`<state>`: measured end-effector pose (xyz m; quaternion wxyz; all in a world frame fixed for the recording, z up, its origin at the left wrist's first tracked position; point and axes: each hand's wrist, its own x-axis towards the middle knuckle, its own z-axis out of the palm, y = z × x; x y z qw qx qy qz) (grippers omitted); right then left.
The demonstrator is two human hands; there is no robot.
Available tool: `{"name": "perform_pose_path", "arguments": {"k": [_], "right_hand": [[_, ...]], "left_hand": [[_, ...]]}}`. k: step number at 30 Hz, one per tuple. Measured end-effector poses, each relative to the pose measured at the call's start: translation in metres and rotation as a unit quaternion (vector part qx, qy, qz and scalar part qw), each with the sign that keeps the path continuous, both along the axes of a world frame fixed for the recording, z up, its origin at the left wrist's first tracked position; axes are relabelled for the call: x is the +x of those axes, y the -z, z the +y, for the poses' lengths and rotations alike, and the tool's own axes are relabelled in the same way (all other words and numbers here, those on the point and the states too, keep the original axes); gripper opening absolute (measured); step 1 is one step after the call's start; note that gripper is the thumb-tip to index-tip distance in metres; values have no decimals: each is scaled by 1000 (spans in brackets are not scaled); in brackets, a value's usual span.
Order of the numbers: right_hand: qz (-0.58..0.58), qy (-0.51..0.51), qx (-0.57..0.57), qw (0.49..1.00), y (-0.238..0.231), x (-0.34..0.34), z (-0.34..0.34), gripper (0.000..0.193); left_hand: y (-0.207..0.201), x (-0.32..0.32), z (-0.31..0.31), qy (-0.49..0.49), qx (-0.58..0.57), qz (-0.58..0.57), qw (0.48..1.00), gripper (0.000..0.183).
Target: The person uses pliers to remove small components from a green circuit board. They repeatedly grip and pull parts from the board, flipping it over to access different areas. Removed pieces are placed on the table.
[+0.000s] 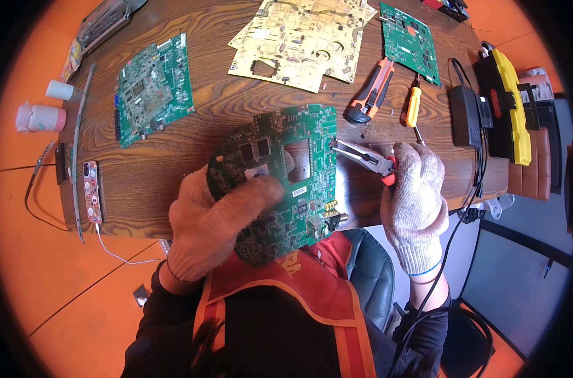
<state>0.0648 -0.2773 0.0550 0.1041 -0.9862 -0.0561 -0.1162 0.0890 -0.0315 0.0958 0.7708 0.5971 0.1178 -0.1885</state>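
Observation:
A green circuit board with a curved left edge and a square cutout is held up over the table's near edge. My gloved left hand grips it from the left, thumb across its face. In my gloved right hand are long-nose pliers with red handles, closed in the fist. Their jaw tips meet the board's upper right edge; whether they pinch a part there is too small to tell.
Other green boards lie at left and far right. Yellowish boards are stacked far centre. Beyond the pliers are an orange utility knife, a yellow screwdriver, a black power adapter. A phone charges at left.

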Motion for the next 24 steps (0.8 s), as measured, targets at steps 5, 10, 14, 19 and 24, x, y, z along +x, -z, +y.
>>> {"name": "perform_pose_path", "arguments": {"k": [5, 10, 14, 19, 24], "right_hand": [[10, -23, 57, 998, 5, 3, 1, 60], [-61, -40, 22, 997, 6, 9, -4, 59], [-55, -32, 14, 998, 2, 8, -3, 60], [-3, -29, 42, 999, -5, 7, -2, 62], [-4, -42, 22, 999, -10, 11, -2, 61]], "left_hand": [[-2, 4, -3, -13, -44, -17, 999, 35], [0, 4, -6, -15, -10, -53, 998, 36], [1, 6, -2, -9, 6, -20, 1000, 36], [5, 4, 3, -19, -5, 18, 1000, 28], [7, 3, 3, -15, -20, 2, 1000, 28]]}}
